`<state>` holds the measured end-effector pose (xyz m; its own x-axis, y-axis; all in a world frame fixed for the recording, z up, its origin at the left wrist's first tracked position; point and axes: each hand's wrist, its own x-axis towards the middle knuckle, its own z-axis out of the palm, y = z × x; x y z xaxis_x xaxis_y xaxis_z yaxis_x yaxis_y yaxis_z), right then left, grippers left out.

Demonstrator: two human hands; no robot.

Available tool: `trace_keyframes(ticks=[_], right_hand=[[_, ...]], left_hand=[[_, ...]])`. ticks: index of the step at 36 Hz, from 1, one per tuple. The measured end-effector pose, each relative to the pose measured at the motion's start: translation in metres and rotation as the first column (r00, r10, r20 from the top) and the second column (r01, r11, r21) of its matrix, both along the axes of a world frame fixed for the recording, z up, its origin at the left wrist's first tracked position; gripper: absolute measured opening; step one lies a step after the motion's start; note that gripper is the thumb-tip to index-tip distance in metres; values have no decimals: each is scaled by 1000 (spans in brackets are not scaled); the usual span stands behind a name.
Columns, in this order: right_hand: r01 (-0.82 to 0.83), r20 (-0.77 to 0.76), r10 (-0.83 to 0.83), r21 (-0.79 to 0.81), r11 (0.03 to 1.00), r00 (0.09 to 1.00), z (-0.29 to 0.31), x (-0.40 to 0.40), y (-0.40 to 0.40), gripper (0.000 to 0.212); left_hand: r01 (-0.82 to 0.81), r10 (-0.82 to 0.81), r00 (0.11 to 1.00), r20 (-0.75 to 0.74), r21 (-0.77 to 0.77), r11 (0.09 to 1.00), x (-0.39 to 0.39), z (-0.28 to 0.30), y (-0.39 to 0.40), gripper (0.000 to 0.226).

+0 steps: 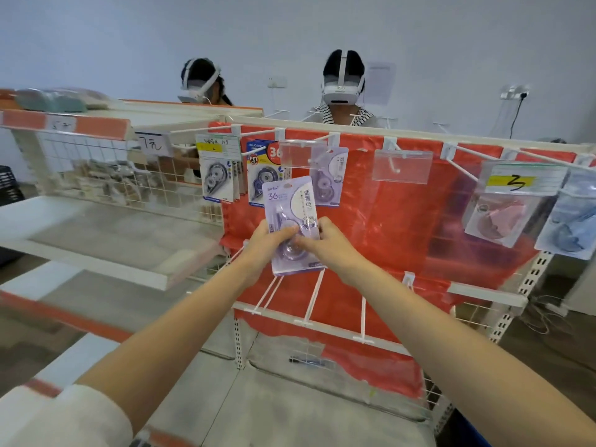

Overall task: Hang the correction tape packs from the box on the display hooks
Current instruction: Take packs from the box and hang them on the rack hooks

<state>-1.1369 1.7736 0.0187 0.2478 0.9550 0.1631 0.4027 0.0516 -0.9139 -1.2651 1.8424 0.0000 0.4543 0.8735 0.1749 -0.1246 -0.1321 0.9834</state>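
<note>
I hold a lilac correction tape pack [292,204] upright in front of the red-backed display rack [403,227]. My left hand [267,243] grips its lower left edge. My right hand [325,243] pinches its lower right side. Just above and behind it, one lilac pack [329,179] hangs on a white hook [319,158] behind a clear label holder. Further left hang a stack of white packs [217,180] and blue packs [263,175]. The box is not in view.
An empty hook with a clear label holder [401,166] is right of centre; pink [496,217] and blue [571,227] packs hang far right. A lower row of bare white hooks [311,298] juts out under my hands. Shelves stand left. Two people with headsets stand behind the rack.
</note>
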Motion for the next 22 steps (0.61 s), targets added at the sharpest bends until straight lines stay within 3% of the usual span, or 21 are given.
trace_keyframes(ticks=[3,7,12,18,22], right_hand=[[-4,14,3,22,1000,1000,0,-5,-5,36],[18,36,-21,82,996,999,1,-5,-14,32],[59,-19,-57,118,991,998,9,-1,-19,32],[101,-35,-97,131,986,995,20,6,-18,35],[139,-3,-140,110,984,990,23,13,-15,40]], left_hand=[[29,-24,998,-59,75,997,-9,3,-7,43],[5,33,979,-202,185,983,-19,2,-15,22],[46,181,860,-478,425,904,-30,-5,-23,28],[159,287,736,-613,569,807,-39,-2,-33,31],[183,315,726,-612,613,769,-41,-1,-35,31]])
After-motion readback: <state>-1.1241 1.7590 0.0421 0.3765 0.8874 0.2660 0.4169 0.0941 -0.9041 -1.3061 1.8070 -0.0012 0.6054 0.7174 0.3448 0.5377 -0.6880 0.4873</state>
